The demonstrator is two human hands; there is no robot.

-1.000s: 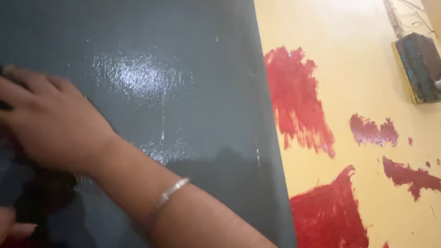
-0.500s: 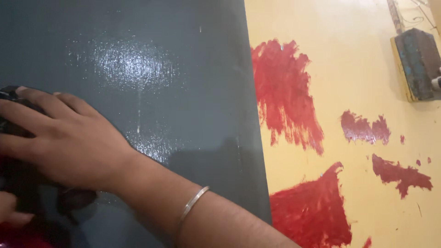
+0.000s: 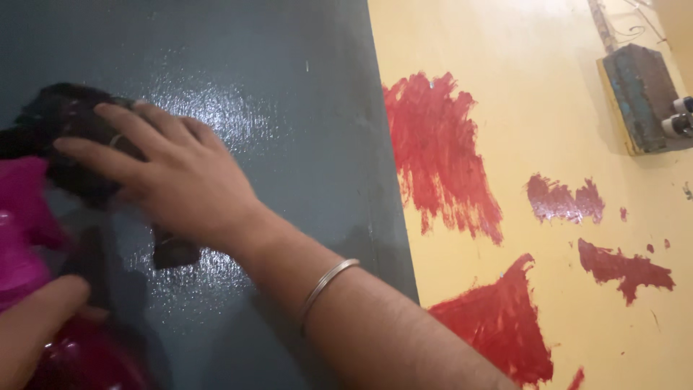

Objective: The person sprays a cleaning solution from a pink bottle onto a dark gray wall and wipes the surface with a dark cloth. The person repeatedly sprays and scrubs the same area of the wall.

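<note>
Right hand [image 3: 170, 173] flat, fingers spread, pressing dark crumpled cloth [image 3: 72, 141] against glossy dark grey panel [image 3: 289, 130]; wet sheen patches on panel beside cloth. Thin metal bangle [image 3: 328, 280] on right wrist. Left hand [image 3: 36, 325] at lower left corner, fingers curled around shiny pink-red plastic thing [image 3: 22, 238], shape unclear. Yellow wall [image 3: 548, 94] to right, 4 rough red paint smears [image 3: 440, 155]. Worn dark box [image 3: 639, 97] fixed on wall at top right, small white knobs on edge

Two hands [image 3: 173, 180], one dark cloth [image 3: 72, 137], one bangle [image 3: 328, 282], one grey panel [image 3: 303, 144], one pink bottle [image 3: 29, 238].
</note>
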